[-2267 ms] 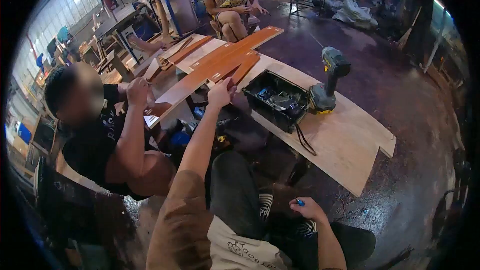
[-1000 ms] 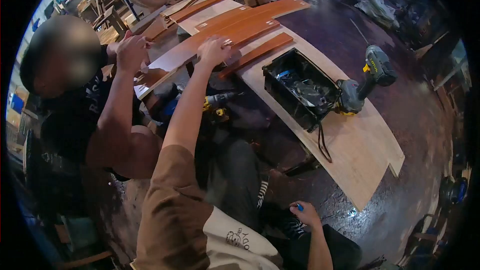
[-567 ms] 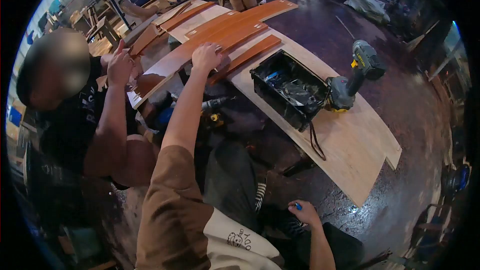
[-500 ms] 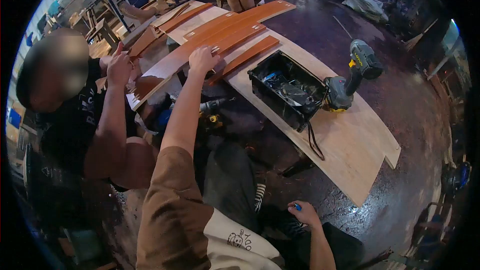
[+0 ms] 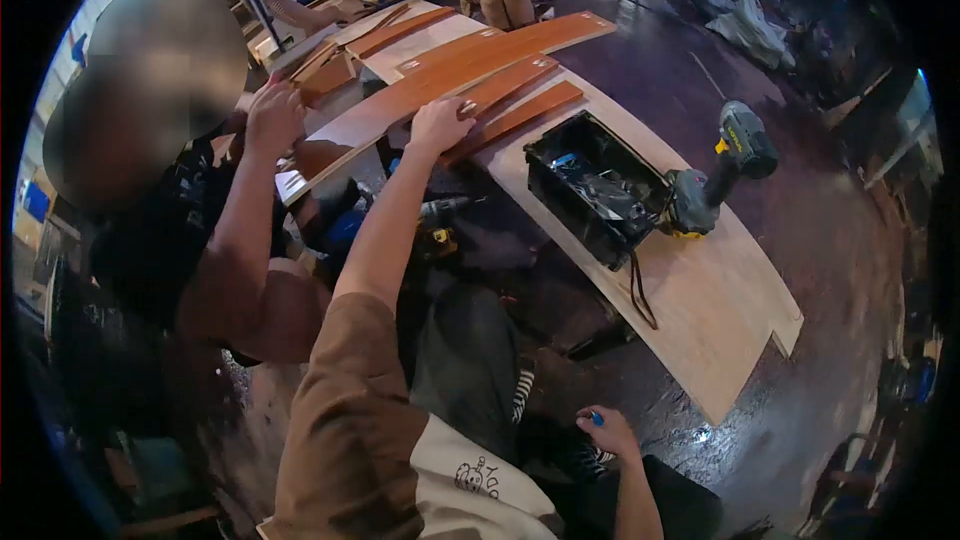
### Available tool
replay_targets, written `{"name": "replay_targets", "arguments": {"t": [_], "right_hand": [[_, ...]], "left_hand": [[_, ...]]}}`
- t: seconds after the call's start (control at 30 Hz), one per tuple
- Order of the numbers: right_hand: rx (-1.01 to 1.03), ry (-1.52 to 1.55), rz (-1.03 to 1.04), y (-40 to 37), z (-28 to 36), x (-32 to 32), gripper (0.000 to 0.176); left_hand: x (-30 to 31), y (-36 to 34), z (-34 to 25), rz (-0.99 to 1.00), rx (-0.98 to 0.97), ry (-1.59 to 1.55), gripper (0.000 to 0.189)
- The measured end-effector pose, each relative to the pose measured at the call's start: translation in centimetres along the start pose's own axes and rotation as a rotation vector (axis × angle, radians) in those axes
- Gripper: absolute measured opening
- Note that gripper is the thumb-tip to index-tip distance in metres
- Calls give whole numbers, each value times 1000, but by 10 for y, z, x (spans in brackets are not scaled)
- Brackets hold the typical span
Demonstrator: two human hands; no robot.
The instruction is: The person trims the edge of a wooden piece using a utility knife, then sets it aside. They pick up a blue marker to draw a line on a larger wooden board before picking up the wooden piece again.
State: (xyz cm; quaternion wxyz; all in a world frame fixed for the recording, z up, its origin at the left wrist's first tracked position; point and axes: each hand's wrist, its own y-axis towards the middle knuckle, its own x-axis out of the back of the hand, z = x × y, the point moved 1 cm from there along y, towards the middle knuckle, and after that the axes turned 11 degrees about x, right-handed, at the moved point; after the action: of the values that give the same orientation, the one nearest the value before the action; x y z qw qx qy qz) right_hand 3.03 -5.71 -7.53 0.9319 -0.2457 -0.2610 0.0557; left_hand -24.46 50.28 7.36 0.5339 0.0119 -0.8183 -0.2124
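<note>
One arm out: L hand [image 5: 440,127] on plank [image 5: 480,55]; R hand [image 5: 605,430] fisted.

Reddish-brown slats [image 5: 480,65] lie flat, side by side, ends beneath the left grip [image 5: 440,125]; a blue tip [image 5: 597,419] pokes from the closed right grip [image 5: 608,433].

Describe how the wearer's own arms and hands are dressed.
Both hands are bare, with no gloves or watch visible. The left hand ends a bare forearm coming out of a loose brown short sleeve. The right hand also has a bare forearm. The shirt's cream front panel carries a small dark print.
</note>
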Motion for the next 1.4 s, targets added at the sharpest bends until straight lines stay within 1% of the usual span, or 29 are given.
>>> {"name": "replay_targets", "arguments": {"t": [0.03,0.1,0.13,0.2,0.33,0.4,0.5,0.53,0.6,0.73,0.8,0.83,0.9,0.93,1.0,1.03,1.07,1.1,1.13,1.2,1.27,1.3,1.4], "right_hand": [[5,-9,8,1,-3,-1,34],[98,-1,-58,2,-14,-7,31],[101,-9,-54,4,-19,-9,31],[75,-7,-43,5,-23,-9,30],[96,-14,-37,3,-16,-8,30],[105,-73,-67,3,-16,-9,31],[64,-160,-90,-3,-8,-8,32],[66,-167,-84,-2,-14,-9,32],[43,-215,-52,3,-28,-13,35],[9,-308,-14,7,-34,-16,36],[-25,-353,1,6,-31,-16,38],[-22,-354,4,4,-29,-16,38],[7,-470,-61,1,-25,-18,39],[9,-465,-59,0,-26,-18,39],[18,-531,26,0,-31,-17,43],[15,-524,28,-3,-31,-20,43],[21,-489,-2,-5,-30,-21,39],[27,-456,-31,-6,-30,-21,35],[27,-453,-31,-4,-33,-21,35],[20,-533,156,0,-40,-23,34],[9,-535,198,-2,-23,-18,32],[-2,-538,239,-2,-17,-17,30],[49,-539,204,2,-19,-18,29]], "left_hand": [[0,-1,-1,-5,12,1,42],[1,-2,-2,-21,91,-81,48],[3,-2,1,-26,98,-83,48],[8,0,2,-37,26,-41,56],[15,-3,-1,28,83,1,55],[14,-2,-3,43,88,78,50],[12,-2,1,32,85,56,45],[12,-2,2,30,94,55,45],[13,-2,3,71,107,8,39],[3,-5,7,29,117,-21,41],[-6,-3,13,73,152,-70,47],[-19,-5,16,71,155,-68,47],[-33,-15,17,-553,-97,-16,51],[-17,-30,7,-552,-99,-12,51],[37,-86,-29,-407,6,-653,45],[48,-116,-36,-177,116,-846,42],[53,-145,-37,59,228,-1030,38],[52,-173,-37,214,188,-993,38],[50,-201,-37,366,150,-952,37],[46,-256,-44,644,-30,-581,37],[60,-286,-63,532,-30,-412,38],[61,-292,-63,452,-37,-506,37],[60,-293,-64,437,-21,-452,36]]}}
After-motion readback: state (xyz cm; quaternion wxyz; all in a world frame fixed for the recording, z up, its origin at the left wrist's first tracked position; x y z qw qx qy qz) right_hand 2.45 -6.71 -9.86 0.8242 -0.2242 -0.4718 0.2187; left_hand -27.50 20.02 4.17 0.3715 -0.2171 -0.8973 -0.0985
